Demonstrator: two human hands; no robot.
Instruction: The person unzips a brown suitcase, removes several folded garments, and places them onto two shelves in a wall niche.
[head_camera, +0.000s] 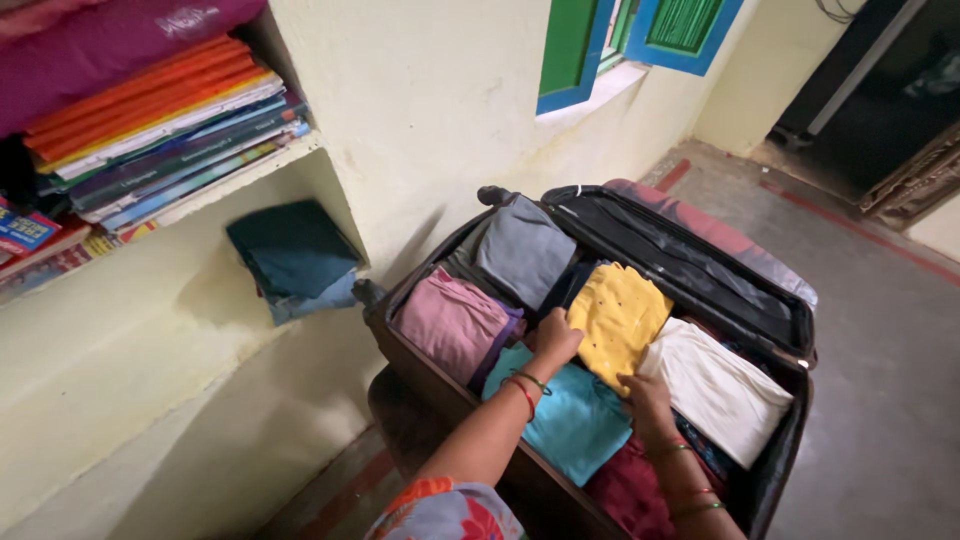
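Yellow garment (618, 318) btwn hands: L hand (556, 337) & R hand (645, 392) grip its edges.

Above the wall ledge (150, 330), where dark folded clothes (293, 258) are laid, books (165, 140) are stacked under a magenta bag (110, 45), while green and blue shutters (640, 35) are seen to its right, with grey floor (880, 340) spread below them.

Fingers of left hand (556, 338) hidden under yellow garment (618, 318).
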